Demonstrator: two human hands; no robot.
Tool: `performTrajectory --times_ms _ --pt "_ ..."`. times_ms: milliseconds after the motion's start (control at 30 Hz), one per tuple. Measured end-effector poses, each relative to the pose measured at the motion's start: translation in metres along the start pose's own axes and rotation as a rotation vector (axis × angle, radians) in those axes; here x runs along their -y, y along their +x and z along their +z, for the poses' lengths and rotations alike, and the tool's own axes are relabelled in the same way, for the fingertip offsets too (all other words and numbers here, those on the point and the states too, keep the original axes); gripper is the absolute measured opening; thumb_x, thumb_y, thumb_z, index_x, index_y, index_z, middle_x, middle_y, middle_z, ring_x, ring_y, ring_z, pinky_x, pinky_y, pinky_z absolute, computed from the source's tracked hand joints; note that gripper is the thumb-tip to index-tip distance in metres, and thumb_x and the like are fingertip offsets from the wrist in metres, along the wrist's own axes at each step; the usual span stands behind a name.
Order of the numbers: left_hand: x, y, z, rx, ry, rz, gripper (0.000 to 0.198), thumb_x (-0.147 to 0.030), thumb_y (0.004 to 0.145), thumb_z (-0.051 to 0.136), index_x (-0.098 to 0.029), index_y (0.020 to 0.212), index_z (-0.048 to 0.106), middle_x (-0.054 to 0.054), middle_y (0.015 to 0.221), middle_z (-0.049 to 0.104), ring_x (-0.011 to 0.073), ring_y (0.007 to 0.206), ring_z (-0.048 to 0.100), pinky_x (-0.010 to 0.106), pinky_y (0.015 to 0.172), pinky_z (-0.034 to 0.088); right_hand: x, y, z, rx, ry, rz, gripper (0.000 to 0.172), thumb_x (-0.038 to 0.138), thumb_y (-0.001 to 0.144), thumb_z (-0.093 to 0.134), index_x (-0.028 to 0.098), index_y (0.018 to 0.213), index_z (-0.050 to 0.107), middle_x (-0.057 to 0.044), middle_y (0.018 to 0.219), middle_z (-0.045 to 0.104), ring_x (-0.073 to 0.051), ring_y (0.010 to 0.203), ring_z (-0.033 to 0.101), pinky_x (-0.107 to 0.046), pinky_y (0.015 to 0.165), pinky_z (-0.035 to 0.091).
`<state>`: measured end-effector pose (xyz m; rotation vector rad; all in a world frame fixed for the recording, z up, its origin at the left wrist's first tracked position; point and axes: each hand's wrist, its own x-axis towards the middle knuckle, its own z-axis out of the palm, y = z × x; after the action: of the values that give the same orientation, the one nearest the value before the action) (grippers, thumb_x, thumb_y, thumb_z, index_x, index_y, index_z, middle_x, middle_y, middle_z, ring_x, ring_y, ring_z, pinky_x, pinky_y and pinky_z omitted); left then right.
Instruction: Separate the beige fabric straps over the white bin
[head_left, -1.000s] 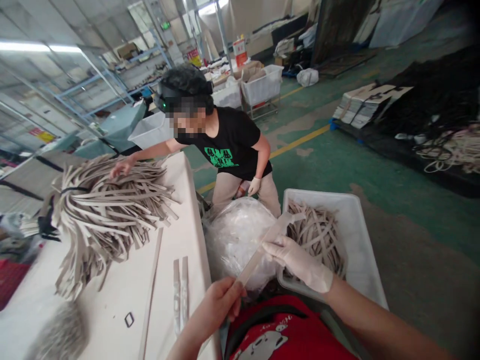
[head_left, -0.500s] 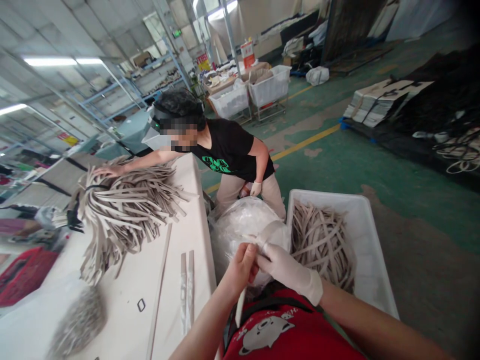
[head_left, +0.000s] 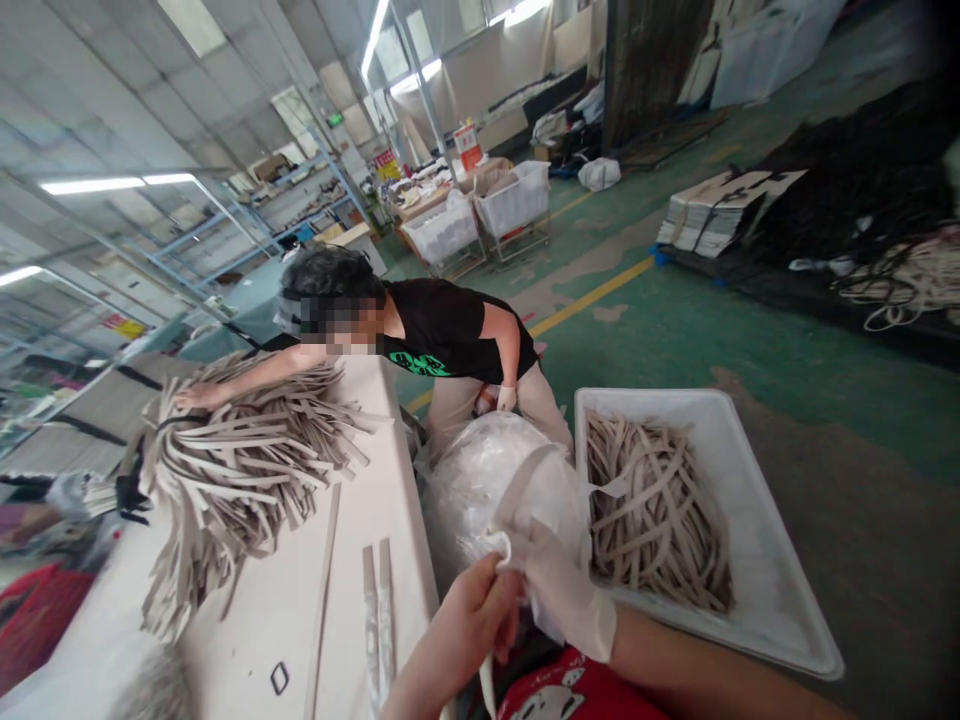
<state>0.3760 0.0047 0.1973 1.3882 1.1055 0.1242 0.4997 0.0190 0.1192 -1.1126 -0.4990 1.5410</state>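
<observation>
Both hands are bunched together low in front of the body, with the bare left hand (head_left: 480, 612) and gloved right hand (head_left: 564, 598) pinching the same beige strip (head_left: 523, 482), fingertips pretty much touching. The strip runs lengthwise away from the body, arcing up over the clear plastic bag (head_left: 469, 480), with its short tail dangling under the left hand. The white tub (head_left: 780, 560) of loose strips sits just right of the gloved hand.
</observation>
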Motion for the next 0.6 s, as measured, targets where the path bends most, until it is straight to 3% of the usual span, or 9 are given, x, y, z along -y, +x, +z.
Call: performTrajectory --times_ms 67,100,167,267,333,367,400,533,600 --pt "-0.002 -0.013 -0.014 0.139 -0.061 -0.018 0.047 -0.060 0.080 0.047 -0.014 0.092 0.054 0.004 0.073 0.062 0.0139 0.065 0.056 0.025 0.064 0.043 0.003 -0.006 0.005 -0.036 -0.116 -0.042 0.039 0.054 0.067 0.061 0.017 0.064 0.048 0.004 0.054 0.044 -0.010 0.050 0.038 -0.024 0.047 0.030" --pt "-0.002 -0.017 -0.023 0.142 -0.106 -0.015 0.051 -0.060 0.079 0.048 -0.015 0.100 0.055 0.007 0.090 0.064 0.0179 0.081 0.058 0.028 0.075 0.044 0.006 -0.010 0.008 -0.052 -0.195 -0.072 0.036 0.050 0.070 0.060 0.017 0.064 0.048 0.004 0.054 0.044 -0.010 0.051 0.038 -0.024 0.048 0.031" --pt "0.000 -0.015 -0.038 0.031 -0.185 0.001 0.056 -0.062 0.080 0.044 -0.018 0.113 0.053 0.009 0.110 0.060 0.0220 0.101 0.053 0.033 0.088 0.039 0.007 -0.020 0.015 0.008 -0.359 -0.136 0.027 0.041 0.073 0.057 0.016 0.063 0.050 0.004 0.055 0.045 -0.010 0.054 0.039 -0.024 0.051 0.031" --pt "-0.001 0.004 -0.048 -0.084 -0.217 -0.026 0.053 -0.059 0.079 0.047 -0.014 0.104 0.058 0.009 0.094 0.063 0.0186 0.082 0.056 0.030 0.076 0.042 -0.007 -0.039 0.030 0.338 -0.507 -0.129 0.015 0.029 0.072 0.057 0.016 0.065 0.054 0.004 0.054 0.045 -0.009 0.050 0.040 -0.023 0.050 0.030" --pt "-0.003 0.013 -0.048 -0.131 -0.183 -0.065 0.049 -0.056 0.076 0.053 -0.011 0.095 0.059 0.004 0.074 0.060 0.0118 0.058 0.049 0.025 0.058 0.038 -0.019 -0.045 0.029 0.610 -0.494 0.006 0.017 0.031 0.069 0.063 0.016 0.065 0.055 0.005 0.051 0.043 -0.007 0.045 0.036 -0.022 0.045 0.026" --pt "-0.004 0.014 -0.046 -0.164 -0.173 -0.073 0.050 -0.056 0.075 0.054 -0.011 0.094 0.058 0.001 0.067 0.057 0.0096 0.052 0.043 0.023 0.053 0.033 -0.023 -0.043 0.024 0.671 -0.439 0.089 0.024 0.037 0.068 0.065 0.016 0.065 0.054 0.006 0.049 0.041 -0.006 0.043 0.034 -0.022 0.043 0.024" --pt "-0.004 0.013 -0.044 -0.188 -0.168 -0.065 0.050 -0.057 0.075 0.053 -0.011 0.095 0.056 -0.001 0.062 0.054 0.0086 0.049 0.040 0.022 0.051 0.029 -0.024 -0.037 0.016 0.675 -0.350 0.163 0.031 0.045 0.067 0.065 0.016 0.065 0.054 0.006 0.048 0.039 -0.006 0.041 0.031 -0.021 0.042 0.021" --pt "0.005 -0.001 -0.026 -0.131 -0.172 0.009 0.051 -0.060 0.079 0.046 -0.011 0.095 0.053 -0.002 0.054 0.052 0.0098 0.055 0.043 0.023 0.057 0.030 -0.003 0.000 -0.017 0.266 0.048 0.271 0.054 0.068 0.072 0.048 0.015 0.076 0.058 0.008 0.046 0.031 -0.005 0.040 0.027 -0.019 0.041 0.020" --pt "0.013 -0.003 -0.020 -0.155 -0.166 0.003 0.053 -0.064 0.076 0.048 -0.012 0.089 0.053 0.000 0.058 0.055 0.0107 0.057 0.047 0.024 0.059 0.033 0.014 0.009 -0.021 0.308 0.122 0.299 0.060 0.071 0.070 0.047 0.013 0.076 0.060 0.005 0.050 0.041 -0.006 0.044 0.038 -0.019 0.044 0.027"
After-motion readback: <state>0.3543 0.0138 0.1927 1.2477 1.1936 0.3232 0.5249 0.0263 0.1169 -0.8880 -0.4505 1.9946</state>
